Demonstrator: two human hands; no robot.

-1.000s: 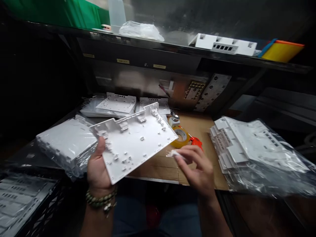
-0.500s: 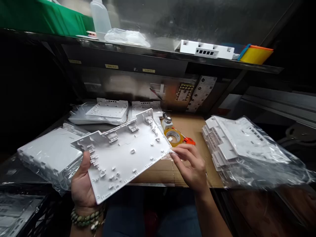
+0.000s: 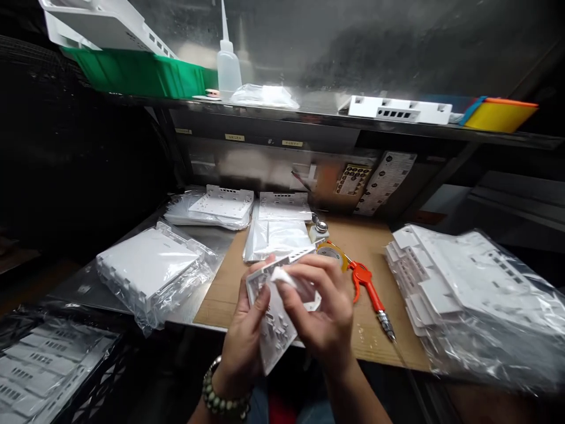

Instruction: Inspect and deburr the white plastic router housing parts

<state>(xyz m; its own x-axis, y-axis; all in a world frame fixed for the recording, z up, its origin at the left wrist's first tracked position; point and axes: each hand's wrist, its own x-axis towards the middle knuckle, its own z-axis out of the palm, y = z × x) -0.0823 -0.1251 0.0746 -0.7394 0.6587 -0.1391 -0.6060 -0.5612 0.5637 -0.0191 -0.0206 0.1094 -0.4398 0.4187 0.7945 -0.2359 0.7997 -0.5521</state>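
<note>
A white plastic panel (image 3: 276,330) with moulded posts and clips is tilted up in front of me, narrow side toward the camera. My left hand (image 3: 245,327) grips its left edge, thumb on the inner face. Between the thumb and fingers of my right hand (image 3: 320,306) is a small white wad (image 3: 279,275), held against the upper part of the panel; what it is made of cannot be made out. Part of the panel is hidden behind my right hand. A beaded bracelet (image 3: 225,403) circles my left wrist.
An orange air gun (image 3: 364,277) lies right of my hands, beside yellow tape (image 3: 332,253) and a metal-topped bottle (image 3: 319,231). Wrapped white panels stand at left (image 3: 150,262) and right (image 3: 477,282). Above is a shelf (image 3: 318,118) with a green bin (image 3: 141,73).
The panel has been turned to a steeper angle and my hands have come closer together. My right hand has moved from its corner to its upper part. The camera view has shifted, showing the whole air gun.
</note>
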